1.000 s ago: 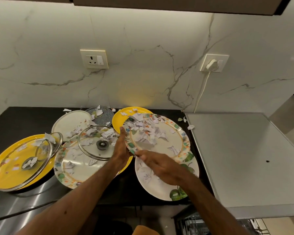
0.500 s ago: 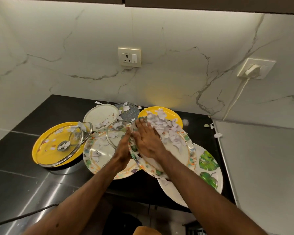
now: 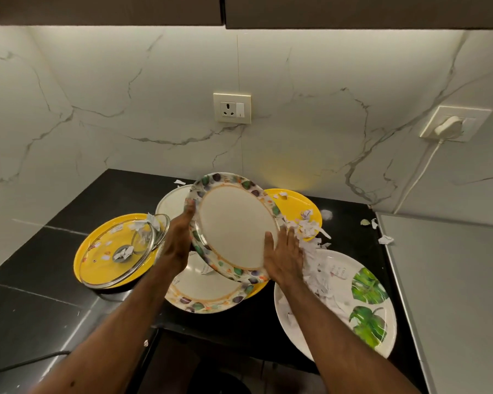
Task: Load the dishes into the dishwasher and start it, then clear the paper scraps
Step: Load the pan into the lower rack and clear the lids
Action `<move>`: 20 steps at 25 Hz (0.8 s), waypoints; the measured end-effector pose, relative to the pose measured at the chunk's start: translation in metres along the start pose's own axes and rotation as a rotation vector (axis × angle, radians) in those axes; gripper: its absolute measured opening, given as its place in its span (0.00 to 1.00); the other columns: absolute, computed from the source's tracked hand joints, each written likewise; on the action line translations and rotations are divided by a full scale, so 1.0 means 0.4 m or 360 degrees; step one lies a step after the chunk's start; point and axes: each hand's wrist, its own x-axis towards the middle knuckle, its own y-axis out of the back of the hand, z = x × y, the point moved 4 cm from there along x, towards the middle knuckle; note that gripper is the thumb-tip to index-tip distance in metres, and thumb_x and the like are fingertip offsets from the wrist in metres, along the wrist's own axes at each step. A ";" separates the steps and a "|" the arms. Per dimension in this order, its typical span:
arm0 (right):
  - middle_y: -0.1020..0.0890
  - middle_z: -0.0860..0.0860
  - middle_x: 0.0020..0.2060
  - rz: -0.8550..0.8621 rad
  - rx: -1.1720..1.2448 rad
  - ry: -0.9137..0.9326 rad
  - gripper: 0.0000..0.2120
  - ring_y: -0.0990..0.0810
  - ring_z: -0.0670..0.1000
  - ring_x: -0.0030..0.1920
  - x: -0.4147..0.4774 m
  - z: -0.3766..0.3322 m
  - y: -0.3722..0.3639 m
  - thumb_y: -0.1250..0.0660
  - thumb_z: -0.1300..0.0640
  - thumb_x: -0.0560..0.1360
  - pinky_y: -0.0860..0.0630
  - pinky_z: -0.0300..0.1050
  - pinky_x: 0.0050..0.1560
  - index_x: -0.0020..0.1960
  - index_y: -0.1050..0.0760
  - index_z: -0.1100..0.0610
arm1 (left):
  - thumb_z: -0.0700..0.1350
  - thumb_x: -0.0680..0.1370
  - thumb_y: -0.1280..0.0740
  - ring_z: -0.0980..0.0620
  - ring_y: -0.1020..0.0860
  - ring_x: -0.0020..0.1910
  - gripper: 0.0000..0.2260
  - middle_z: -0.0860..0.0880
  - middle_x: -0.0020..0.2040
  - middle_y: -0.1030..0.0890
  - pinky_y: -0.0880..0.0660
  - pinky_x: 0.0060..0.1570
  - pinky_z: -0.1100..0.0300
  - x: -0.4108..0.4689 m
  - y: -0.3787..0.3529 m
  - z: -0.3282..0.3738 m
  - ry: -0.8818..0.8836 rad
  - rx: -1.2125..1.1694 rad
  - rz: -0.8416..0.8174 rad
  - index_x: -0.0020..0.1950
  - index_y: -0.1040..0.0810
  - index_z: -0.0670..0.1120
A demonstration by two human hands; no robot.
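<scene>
A floral-rimmed plate (image 3: 234, 228) is lifted and tilted steeply, its face bare. My left hand (image 3: 180, 237) grips its left rim. My right hand (image 3: 282, 257) lies flat with spread fingers against its lower right edge. Paper scraps (image 3: 310, 251) tumble off that edge onto a white plate with green leaves (image 3: 365, 294). A second floral plate (image 3: 205, 291) lies flat underneath. A yellow plate (image 3: 299, 206) sits behind, with some scraps on it.
On the left, a glass lid (image 3: 117, 251) rests on another yellow plate (image 3: 86, 251), with a smaller lid and a white plate (image 3: 171, 200) behind. Loose scraps (image 3: 384, 239) lie near the grey appliance top (image 3: 453, 280) on the right. A marble wall stands close behind the black counter (image 3: 40, 251).
The floral plate has been raised and tipped up on edge. My right hand swept across it to its right edge, and the scraps slid off onto the leaf plate.
</scene>
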 end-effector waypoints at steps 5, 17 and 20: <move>0.49 0.51 0.85 0.0074 0.0164 0.0043 0.37 0.50 0.54 0.84 -0.004 0.013 0.052 0.56 0.31 0.83 0.49 0.59 0.82 0.84 0.46 0.50 | 0.66 0.82 0.42 0.41 0.14 0.51 0.23 0.47 0.52 0.12 0.16 0.50 0.41 0.012 -0.038 -0.020 -0.0043 -0.0051 0.0084 0.59 0.17 0.53; 0.51 0.49 0.85 -0.0014 -0.0104 0.0203 0.33 0.55 0.51 0.84 -0.025 0.168 0.093 0.56 0.32 0.84 0.56 0.57 0.82 0.85 0.53 0.45 | 0.56 0.85 0.40 0.39 0.15 0.52 0.16 0.42 0.52 0.13 0.18 0.50 0.43 0.024 -0.130 -0.042 -0.0308 -0.0172 0.0077 0.58 0.17 0.49; 0.47 0.51 0.84 0.0169 0.0029 0.0026 0.37 0.51 0.52 0.84 -0.023 0.231 0.136 0.52 0.30 0.83 0.52 0.55 0.82 0.85 0.47 0.49 | 0.56 0.85 0.41 0.37 0.16 0.55 0.17 0.41 0.55 0.15 0.18 0.50 0.44 0.034 -0.121 -0.042 -0.0250 -0.0188 -0.0061 0.61 0.19 0.47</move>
